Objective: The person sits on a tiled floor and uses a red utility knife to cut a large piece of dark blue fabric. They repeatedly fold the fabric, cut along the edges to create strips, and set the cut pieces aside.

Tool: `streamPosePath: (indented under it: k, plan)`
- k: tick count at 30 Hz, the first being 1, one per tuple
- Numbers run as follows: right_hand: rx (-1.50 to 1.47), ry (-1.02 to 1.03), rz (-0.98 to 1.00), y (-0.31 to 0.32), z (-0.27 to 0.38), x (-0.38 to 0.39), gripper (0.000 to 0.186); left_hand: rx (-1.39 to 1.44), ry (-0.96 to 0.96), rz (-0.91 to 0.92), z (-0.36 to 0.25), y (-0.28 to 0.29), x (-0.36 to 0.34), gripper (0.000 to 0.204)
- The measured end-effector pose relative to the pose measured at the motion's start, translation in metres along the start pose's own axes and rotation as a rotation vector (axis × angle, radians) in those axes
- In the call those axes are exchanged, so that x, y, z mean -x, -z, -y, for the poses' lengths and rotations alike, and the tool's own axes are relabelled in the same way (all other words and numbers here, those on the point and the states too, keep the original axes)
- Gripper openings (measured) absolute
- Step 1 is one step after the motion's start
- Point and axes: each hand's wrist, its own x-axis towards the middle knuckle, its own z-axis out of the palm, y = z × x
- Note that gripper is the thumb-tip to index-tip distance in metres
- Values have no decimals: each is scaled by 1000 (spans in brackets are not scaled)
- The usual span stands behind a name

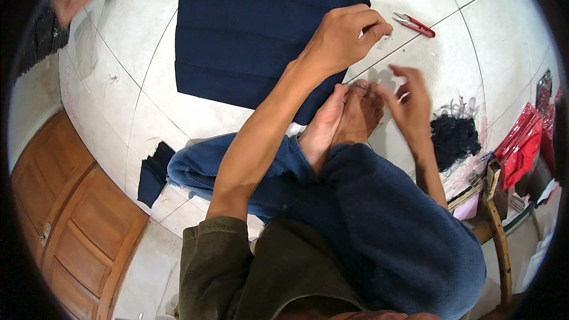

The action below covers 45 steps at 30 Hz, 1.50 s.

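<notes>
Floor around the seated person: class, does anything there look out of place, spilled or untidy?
Yes. A loose heap of black threads lies scattered on the white tile floor right of the feet. A small dark fabric scrap lies apart from the large navy cloth, and red thread snips lie open on the tiles.

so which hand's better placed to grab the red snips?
Left, probably. The left hand is raised over the edge of the navy cloth, fingers pinched, and sits close beside the red snips on the tile. The right hand hangs lower, near the bare feet, farther off.
</notes>
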Motion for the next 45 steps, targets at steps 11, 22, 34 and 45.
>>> streamPosePath:
  k: [11, 22, 34, 45]
  plan:
    - [-275, 9, 125, -19, -14, 1, 19, -92, -70, 67, -11, -2, 22, 16]
    - [-936, 356, 202, -60, 45, -108, 77, -339, 144, -281, -19, 13, 54, 20]
    - [-750, -12, 612, -83, 40, -80, 33, -120, 1296, -1029, 26, 75, 52, 93]
    - [-878, -28, 149, -38, 16, -54, 34, -786, 925, -644, 101, 62, 8, 96]
